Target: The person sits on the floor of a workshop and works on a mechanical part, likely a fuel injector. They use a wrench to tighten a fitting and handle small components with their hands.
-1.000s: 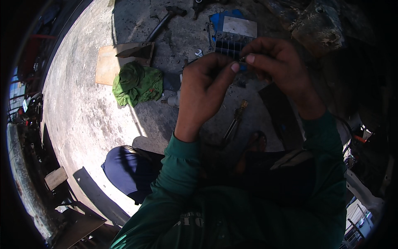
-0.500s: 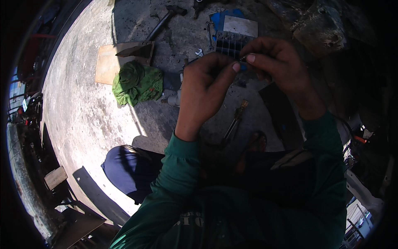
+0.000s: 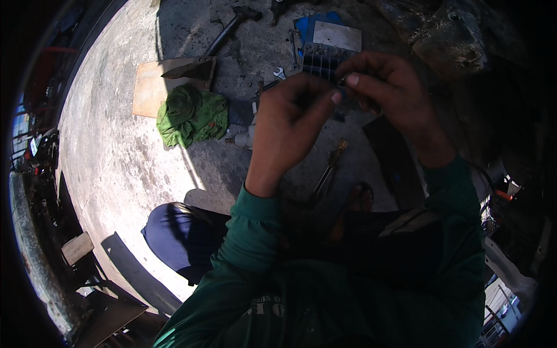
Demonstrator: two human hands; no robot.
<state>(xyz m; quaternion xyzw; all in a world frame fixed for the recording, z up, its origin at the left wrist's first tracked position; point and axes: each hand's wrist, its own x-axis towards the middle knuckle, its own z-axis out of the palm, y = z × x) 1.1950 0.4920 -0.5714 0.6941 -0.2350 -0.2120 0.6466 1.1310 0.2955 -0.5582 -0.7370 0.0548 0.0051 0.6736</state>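
My left hand and my right hand meet at the fingertips, just in front of a compartment box on the concrete floor. Thumb and fingers of each are pinched together. Between the right thumb and index finger shows a tiny dark piece, too small to name. What the left fingertips hold, if anything, is hidden. The box has dark compartments and a blue lid tilted back with a pale sheet on it; my hands cover its near part.
A green rag lies left of my hands, beside a flat tan board. Farther off are a hammer and a wrench. A metal tool with a brass-coloured end lies nearer my legs. A crumpled dark bulk stands far right.
My hands stay almost in place over the box. The left thumb tip has shifted slightly to the right and down; the things on the floor have not moved.
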